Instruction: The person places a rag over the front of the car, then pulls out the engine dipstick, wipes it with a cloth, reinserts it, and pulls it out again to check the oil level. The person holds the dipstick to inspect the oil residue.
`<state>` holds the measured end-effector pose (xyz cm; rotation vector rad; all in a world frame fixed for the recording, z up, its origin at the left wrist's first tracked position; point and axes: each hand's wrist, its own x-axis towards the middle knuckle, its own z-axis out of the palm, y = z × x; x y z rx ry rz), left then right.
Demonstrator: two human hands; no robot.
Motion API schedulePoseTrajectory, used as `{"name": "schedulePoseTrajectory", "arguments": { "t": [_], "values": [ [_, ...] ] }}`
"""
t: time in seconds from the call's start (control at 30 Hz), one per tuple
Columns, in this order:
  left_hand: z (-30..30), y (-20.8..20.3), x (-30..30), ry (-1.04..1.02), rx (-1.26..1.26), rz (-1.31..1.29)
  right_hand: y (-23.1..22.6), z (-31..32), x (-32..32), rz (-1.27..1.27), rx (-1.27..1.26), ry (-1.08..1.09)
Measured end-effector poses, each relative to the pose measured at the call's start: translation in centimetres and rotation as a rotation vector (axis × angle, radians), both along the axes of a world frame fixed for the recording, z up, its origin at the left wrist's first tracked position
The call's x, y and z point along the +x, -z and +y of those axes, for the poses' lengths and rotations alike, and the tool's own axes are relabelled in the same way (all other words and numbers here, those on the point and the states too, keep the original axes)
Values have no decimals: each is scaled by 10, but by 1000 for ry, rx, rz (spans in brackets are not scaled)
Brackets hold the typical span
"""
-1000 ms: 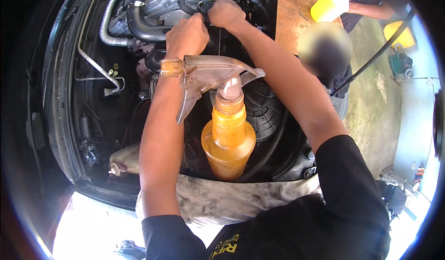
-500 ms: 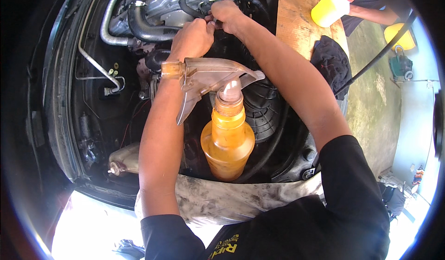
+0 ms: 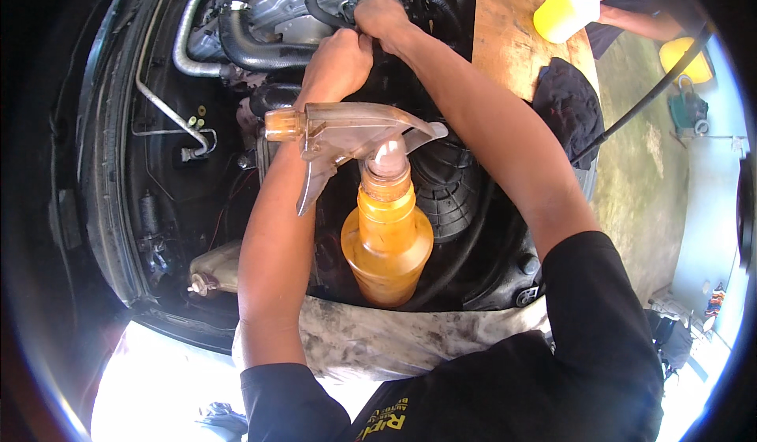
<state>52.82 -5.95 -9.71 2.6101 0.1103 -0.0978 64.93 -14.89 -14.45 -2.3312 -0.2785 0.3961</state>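
Head view: both hands deep in the engine bay, top centre of frame.

Black hose (image 3: 331, 14) up top, and the left hand (image 3: 337, 65) and right hand (image 3: 384, 18) meet right on it, fingers curled tight and clamped. Below them, mid-frame, an orange spray bottle (image 3: 386, 245) stands upright between the forearms. Silver pipe (image 3: 183, 40) upper left; yellow bottle (image 3: 564, 11) on the wooden board (image 3: 505, 40) upper right.

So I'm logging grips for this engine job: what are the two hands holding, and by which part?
Both the left hand and right hand meet on a black hose atop the engine; the exact grip is hidden.
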Motion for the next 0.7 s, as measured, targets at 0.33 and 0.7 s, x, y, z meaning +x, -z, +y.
{"name": "schedulePoseTrajectory", "arguments": {
  "t": [0.33, 0.7],
  "values": [
    [-15, 1, 3, -15, 32, -22, 67, -4, 40, -137, -91, 64],
    [0, -9, -7, -53, -209, 163, -38, -7, -34, 6, -131, 161]
  ]
}}
